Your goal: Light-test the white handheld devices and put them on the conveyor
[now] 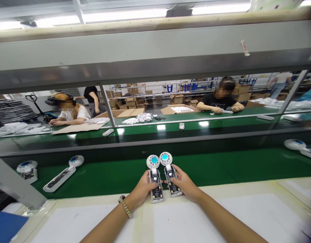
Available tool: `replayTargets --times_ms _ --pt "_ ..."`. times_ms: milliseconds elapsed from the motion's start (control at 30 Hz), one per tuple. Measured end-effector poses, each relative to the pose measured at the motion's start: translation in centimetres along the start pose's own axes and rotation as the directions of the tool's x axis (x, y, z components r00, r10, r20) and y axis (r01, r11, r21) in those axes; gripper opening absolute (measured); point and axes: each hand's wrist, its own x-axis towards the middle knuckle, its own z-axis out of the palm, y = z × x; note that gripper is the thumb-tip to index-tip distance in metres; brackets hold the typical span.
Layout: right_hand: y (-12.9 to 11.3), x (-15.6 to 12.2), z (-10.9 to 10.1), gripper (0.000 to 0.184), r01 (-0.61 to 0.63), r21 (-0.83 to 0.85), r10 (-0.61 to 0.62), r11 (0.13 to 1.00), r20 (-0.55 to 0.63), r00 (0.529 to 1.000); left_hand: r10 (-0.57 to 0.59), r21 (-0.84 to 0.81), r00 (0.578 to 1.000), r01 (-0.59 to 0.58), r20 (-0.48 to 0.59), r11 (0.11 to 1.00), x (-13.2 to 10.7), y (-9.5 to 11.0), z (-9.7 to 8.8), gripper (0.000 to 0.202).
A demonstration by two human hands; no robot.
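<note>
My left hand (142, 189) is wrapped round a white handheld device (156, 194) with a round head and a glowing blue centre. Its casing lies open, so the dark circuit board shows, with my thumb resting on the board. A second device of the same kind (173, 189) is gripped in my right hand (184, 184), thumb on its board too. Both stand side by side, round heads pointing away from me and almost touching, above the near edge of the green surface. A lit white spot shows on each board.
On the green belt (208, 168) lie similar devices at left (60, 179), far left (28, 172) and right (296, 145). A metal post (21, 184) rises at left near a blue folder (8, 224). Co-workers (222, 98) sit across, behind the rail (170, 138); an overhead beam spans the top.
</note>
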Motion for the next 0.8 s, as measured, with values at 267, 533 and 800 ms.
replayTargets --times_ms 267,533,800 --pt "-0.68 -0.26 0.59 0.070 -0.047 0.012 0.047 0.999 -0.048 0.998 0.002 0.001 1.000 -0.002 -0.001 1.000 -0.03 0.04 0.06 0.048" --pt "-0.54 -0.16 0.47 0.064 -0.030 0.029 0.031 0.999 -0.036 0.999 -0.018 0.010 0.999 0.018 -0.032 1.000 -0.20 0.53 0.60 0.051" --pt "-0.85 -0.14 0.41 0.052 -0.099 0.076 0.103 0.992 -0.061 0.993 -0.046 -0.051 0.998 0.043 -0.041 0.998 -0.30 0.68 0.84 0.037"
